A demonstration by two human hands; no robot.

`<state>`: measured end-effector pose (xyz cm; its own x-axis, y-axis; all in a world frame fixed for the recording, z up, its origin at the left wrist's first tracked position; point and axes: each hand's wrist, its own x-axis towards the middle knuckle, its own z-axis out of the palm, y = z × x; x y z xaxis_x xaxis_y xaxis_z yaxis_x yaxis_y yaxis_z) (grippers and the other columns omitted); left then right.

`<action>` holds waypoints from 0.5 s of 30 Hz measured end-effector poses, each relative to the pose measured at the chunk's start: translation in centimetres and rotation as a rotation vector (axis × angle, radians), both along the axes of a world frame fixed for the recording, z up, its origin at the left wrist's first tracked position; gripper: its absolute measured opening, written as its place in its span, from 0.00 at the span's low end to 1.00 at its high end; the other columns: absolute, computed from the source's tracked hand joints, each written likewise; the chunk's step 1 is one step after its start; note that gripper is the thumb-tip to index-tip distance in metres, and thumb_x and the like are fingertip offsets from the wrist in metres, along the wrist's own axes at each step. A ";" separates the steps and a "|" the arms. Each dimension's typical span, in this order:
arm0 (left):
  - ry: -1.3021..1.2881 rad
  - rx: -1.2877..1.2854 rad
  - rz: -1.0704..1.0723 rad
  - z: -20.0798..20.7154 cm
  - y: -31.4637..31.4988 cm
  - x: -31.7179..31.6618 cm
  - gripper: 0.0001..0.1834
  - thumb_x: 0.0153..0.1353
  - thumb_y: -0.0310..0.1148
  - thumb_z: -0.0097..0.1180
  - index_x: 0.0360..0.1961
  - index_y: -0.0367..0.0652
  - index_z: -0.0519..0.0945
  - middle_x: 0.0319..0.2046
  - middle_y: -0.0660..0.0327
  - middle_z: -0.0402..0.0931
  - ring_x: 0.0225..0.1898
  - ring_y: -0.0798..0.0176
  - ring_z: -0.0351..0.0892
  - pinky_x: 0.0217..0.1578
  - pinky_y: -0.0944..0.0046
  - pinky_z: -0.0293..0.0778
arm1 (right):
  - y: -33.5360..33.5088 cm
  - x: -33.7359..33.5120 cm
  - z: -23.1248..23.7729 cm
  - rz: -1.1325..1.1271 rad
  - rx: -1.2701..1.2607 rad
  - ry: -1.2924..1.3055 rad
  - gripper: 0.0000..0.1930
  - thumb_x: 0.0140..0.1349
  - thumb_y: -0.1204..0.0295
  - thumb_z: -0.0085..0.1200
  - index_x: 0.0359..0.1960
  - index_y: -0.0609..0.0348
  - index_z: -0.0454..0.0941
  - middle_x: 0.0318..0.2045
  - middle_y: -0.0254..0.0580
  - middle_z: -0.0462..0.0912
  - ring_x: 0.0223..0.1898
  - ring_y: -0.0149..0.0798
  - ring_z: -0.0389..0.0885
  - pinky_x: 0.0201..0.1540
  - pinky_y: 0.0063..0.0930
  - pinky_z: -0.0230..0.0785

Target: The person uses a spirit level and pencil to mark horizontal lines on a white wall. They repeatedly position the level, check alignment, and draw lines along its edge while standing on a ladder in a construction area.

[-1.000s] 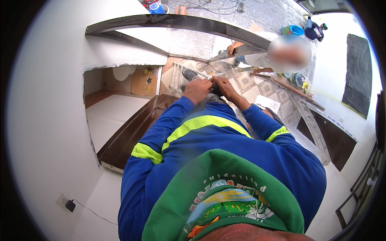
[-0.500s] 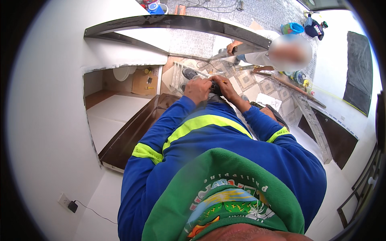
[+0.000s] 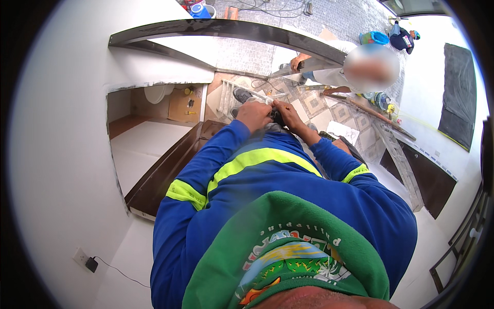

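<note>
Both of my hands meet in front of my waist, fingers curled and close together. A small black object [image 3: 277,117] sits between them, partly covered, and its kind cannot be made out. My left hand [image 3: 253,115] is closed at its left side, fingertips hidden behind the knuckles. On the other side, my right hand [image 3: 291,116] is closed against the same object, with a thin yellow-orange stick, perhaps a pencil, at its fingers. My shoes [image 3: 242,94] show beyond the hands, beside a white step ladder [image 3: 226,98].
A long dark frame piece [image 3: 231,30] spans ahead. At left, a brown panel [image 3: 164,172] leans by a wall opening holding a yellow-handled paintbrush [image 3: 191,112]. Ahead right, a co-worker's hand [image 3: 296,63] touches the frame. A wooden pole [image 3: 368,110] and long metal bar [image 3: 404,165] lie at right.
My hands shift slightly at the black object, and the yellow-orange stick at the right fingers shows less. The far person in dark clothes has moved a little.
</note>
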<state>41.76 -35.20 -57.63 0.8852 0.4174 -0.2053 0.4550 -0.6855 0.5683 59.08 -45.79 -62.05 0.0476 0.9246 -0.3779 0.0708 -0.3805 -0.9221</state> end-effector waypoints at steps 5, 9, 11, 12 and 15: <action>0.001 0.112 -0.072 -0.2 -0.1 0.7 0.08 0.59 0.40 0.58 0.34 0.49 0.82 0.32 0.61 0.83 0.41 0.54 0.84 0.41 0.50 0.76 | -0.5 0.4 -0.5 -0.194 -0.140 0.181 0.25 0.79 0.51 0.44 0.45 0.63 0.83 0.37 0.36 0.85 0.35 0.28 0.82 0.41 0.22 0.76; -0.038 0.208 -0.025 -0.4 -0.5 0.9 0.06 0.61 0.38 0.54 0.33 0.53 0.81 0.31 0.64 0.82 0.41 0.58 0.82 0.40 0.53 0.74 | -0.4 0.8 -0.5 -0.330 -0.221 0.348 0.26 0.79 0.51 0.45 0.46 0.64 0.84 0.36 0.39 0.86 0.32 0.29 0.85 0.38 0.21 0.78; -0.092 0.220 0.001 -0.6 -0.8 0.8 0.05 0.60 0.38 0.54 0.33 0.53 0.80 0.31 0.64 0.81 0.41 0.58 0.82 0.41 0.53 0.73 | -0.2 0.9 -0.4 -0.312 -0.201 0.316 0.26 0.79 0.51 0.44 0.46 0.64 0.84 0.37 0.39 0.86 0.34 0.29 0.84 0.40 0.22 0.77; -0.118 0.227 0.013 -0.7 -0.8 0.8 0.05 0.60 0.38 0.54 0.33 0.53 0.79 0.30 0.65 0.81 0.40 0.58 0.82 0.41 0.54 0.72 | -0.1 0.9 -0.3 -0.315 -0.208 0.286 0.26 0.79 0.51 0.44 0.46 0.63 0.84 0.37 0.39 0.86 0.35 0.28 0.84 0.41 0.22 0.77; -0.135 0.222 0.036 -0.9 -1.0 0.6 0.05 0.60 0.38 0.54 0.34 0.53 0.78 0.31 0.65 0.81 0.41 0.59 0.82 0.41 0.54 0.71 | -0.1 0.8 0.1 -0.248 -0.152 0.195 0.25 0.79 0.51 0.44 0.47 0.63 0.84 0.39 0.38 0.85 0.40 0.28 0.82 0.47 0.23 0.74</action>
<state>42.39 -36.19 -58.56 0.8823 0.4705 0.0139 0.4115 -0.7853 0.4625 59.87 -45.85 -61.97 0.1770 0.8263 -0.5347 -0.2127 -0.4983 -0.8405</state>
